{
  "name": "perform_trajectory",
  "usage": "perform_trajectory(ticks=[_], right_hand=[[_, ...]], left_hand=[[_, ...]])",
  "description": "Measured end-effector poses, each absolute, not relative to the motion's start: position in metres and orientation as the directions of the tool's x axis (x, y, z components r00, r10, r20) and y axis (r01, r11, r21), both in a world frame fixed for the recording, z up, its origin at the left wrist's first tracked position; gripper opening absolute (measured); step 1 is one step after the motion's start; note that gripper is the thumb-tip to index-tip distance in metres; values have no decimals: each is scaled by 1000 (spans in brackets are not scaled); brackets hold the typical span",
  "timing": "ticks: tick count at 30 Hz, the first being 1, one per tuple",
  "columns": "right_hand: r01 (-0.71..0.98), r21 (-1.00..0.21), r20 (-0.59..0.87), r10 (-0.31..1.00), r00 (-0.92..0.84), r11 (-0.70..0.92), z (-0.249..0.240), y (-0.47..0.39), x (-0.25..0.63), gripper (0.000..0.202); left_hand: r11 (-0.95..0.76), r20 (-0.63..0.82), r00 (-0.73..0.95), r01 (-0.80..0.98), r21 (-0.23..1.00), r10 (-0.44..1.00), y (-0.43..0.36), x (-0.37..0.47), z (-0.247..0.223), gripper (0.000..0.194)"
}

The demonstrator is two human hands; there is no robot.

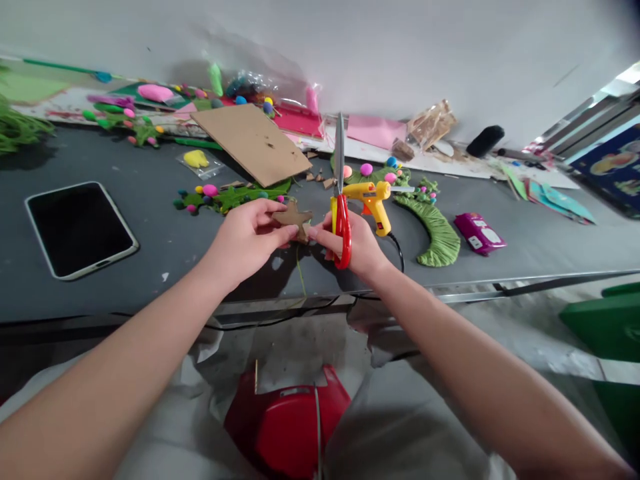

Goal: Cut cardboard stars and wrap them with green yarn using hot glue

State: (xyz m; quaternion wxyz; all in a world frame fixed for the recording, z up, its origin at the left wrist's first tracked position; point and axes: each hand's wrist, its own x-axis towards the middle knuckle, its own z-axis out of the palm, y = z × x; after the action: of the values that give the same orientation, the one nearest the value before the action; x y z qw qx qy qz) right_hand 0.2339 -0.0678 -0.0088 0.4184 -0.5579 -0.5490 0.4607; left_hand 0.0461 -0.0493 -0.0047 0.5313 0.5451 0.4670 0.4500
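Between both hands is a small cardboard cutout, shaped somewhat like a star. My left hand pinches it from the left, thumb on top. My right hand has scissors with red and yellow handles, their blades pointing up and away. That hand's thumb and finger also touch the cutout's right side. A thin green strand hangs below the cutout. Just beyond my right hand lies a yellow glue gun. Behind my left hand is a green yarn-wrapped piece with coloured pom-poms.
A tablet lies at left on the grey table. Behind the hands rest a cardboard sheet and scraps. To the right are a green yarn-wrapped curve and a purple packet. A red stool stands below.
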Motion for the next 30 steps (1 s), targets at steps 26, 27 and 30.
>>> perform_trajectory(ticks=[26,27,30], right_hand=[[597,-796,-74,963,-260,100,-3,-74,255,47],[607,-788,-79,961,-265,102,-3,-74,256,47],[647,-753,-87,958,-275,117,-4,-69,255,43]], left_hand=[[-46,58,115,-107,993,992,-33,-5,1,36],[-44,56,120,-98,994,991,-33,-7,1,35],[-27,34,136,-58,998,990,-30,-9,1,36]])
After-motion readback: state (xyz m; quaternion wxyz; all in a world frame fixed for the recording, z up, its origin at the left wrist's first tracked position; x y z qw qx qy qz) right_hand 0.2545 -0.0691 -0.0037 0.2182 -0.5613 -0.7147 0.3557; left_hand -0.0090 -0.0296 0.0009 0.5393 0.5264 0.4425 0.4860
